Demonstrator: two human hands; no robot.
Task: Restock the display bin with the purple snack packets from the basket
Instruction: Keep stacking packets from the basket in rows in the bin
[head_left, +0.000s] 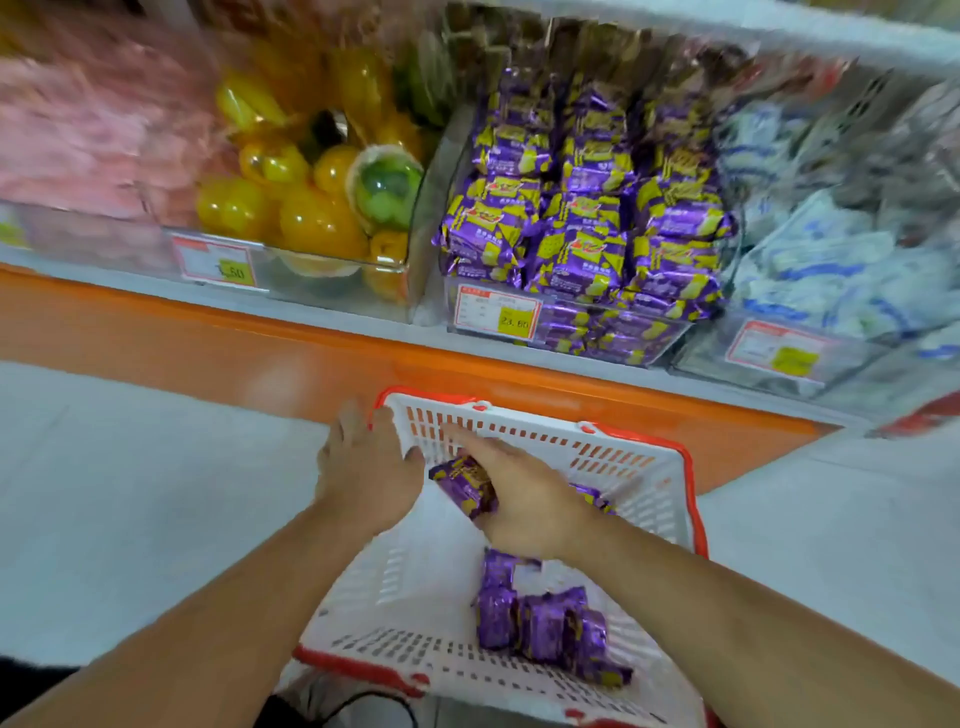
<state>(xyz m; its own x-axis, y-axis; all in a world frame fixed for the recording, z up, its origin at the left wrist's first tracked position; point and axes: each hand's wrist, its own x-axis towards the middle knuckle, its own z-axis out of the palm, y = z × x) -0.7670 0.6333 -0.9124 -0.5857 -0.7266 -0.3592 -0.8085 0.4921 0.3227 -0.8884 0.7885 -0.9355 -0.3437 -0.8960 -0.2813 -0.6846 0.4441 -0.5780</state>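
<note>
A white basket (524, 426) with a red rim stands on the floor below the shelf. Several purple snack packets (540, 623) lie in its near part. My right hand (524, 499) reaches inside the basket and grips one purple packet (462, 486), which sticks out to its left. My left hand (369, 467) lies over the basket's left rim, fingers stretched toward the far corner. Above, the clear display bin (571, 343) holds stacked rows of purple and yellow packets (582, 218).
A bin of yellow and green jelly cups (311, 197) sits left of the purple bin, pink packets (78, 130) farther left, white and blue packets (841, 249) to the right. An orange shelf edge (260, 338) runs below the bins. Price tags hang on the bin fronts.
</note>
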